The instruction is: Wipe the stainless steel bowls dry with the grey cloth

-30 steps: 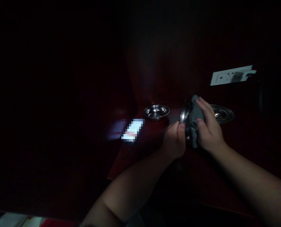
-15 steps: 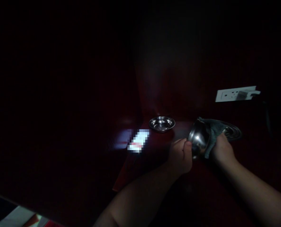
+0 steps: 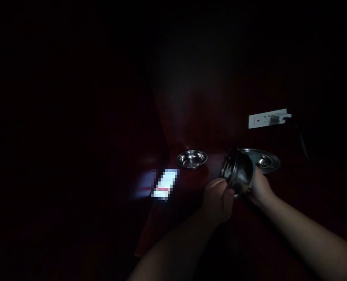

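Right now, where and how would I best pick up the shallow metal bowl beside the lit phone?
I'd pinch the shallow metal bowl by the near side of its rim, coming in from above, thumb inside and fingers under the lip. It sits upright with its mouth open, and its rim flares out, which should leave room for fingertips.

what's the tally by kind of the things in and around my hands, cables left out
held metal vessel: 1
cloth: 1
shallow metal bowl: 1
metal dish or dish stack: 1 (can't tell which, counted once)
lit phone: 1
socket panel: 1
plug: 1
total: 7
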`<act>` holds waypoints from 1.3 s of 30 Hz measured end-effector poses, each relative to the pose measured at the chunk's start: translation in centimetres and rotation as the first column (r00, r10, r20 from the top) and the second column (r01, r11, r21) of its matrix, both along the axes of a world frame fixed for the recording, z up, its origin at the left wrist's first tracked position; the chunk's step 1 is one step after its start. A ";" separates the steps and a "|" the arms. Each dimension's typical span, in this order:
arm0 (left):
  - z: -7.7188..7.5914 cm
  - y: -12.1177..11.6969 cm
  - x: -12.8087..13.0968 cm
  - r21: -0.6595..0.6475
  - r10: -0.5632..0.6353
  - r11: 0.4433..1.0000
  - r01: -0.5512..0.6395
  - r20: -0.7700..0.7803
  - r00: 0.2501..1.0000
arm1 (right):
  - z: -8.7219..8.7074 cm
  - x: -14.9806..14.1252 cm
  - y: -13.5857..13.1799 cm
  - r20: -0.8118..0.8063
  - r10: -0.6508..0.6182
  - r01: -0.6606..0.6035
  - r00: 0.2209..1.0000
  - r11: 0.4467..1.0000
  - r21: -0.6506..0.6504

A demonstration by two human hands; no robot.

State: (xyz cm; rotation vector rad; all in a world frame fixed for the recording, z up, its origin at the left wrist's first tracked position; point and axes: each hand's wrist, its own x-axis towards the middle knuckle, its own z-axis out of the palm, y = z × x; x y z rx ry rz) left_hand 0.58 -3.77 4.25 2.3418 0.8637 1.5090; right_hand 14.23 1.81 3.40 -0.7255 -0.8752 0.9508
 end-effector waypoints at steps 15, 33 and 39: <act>0.1 0.6 0.2 -0.040 -0.112 0.993 0.108 -0.118 0.987 | 0.0 0.3 0.4 -0.141 -0.029 0.030 0.990 1.000 0.001; 0.0 1.2 0.3 -0.153 -0.114 0.985 0.085 -0.191 0.975 | 0.8 0.5 0.5 -0.474 0.008 -0.026 0.881 0.999 -0.031; 0.1 1.0 0.3 -0.216 -0.145 0.970 0.111 -0.147 0.978 | 1.3 -0.2 -0.6 -0.395 0.110 -0.141 0.912 0.989 -0.051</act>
